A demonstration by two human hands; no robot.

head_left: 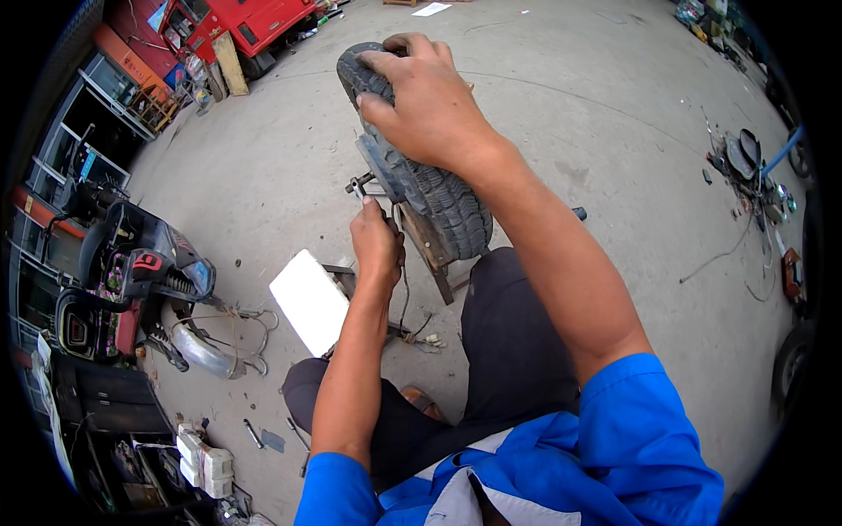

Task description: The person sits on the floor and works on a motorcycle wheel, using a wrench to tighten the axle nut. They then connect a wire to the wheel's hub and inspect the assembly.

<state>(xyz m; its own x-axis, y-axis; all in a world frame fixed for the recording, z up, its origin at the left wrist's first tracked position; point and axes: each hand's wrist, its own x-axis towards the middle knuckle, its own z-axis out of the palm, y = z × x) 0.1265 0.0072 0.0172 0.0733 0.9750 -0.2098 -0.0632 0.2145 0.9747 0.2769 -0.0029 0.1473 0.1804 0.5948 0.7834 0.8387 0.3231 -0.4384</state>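
Observation:
A small black treaded tyre (443, 206) on its wheel stands upright on a wooden stand (431, 254) in front of my knees. My right hand (425, 101) lies over the top of the tyre, fingers wrapped around the tread. My left hand (377, 245) is lower, at the wheel's left side, closed around a thin metal tool or cable next to the axle bolt (360, 182). What exactly the left fingers hold is partly hidden.
A white flat box (307, 302) lies by my left knee. A stripped scooter (132, 280) with a chrome exhaust stands at left. Small tools (254, 434) and white packets (203, 460) lie on the concrete. Parts and cables (754, 184) are scattered at right; a red vehicle (237, 22) is behind.

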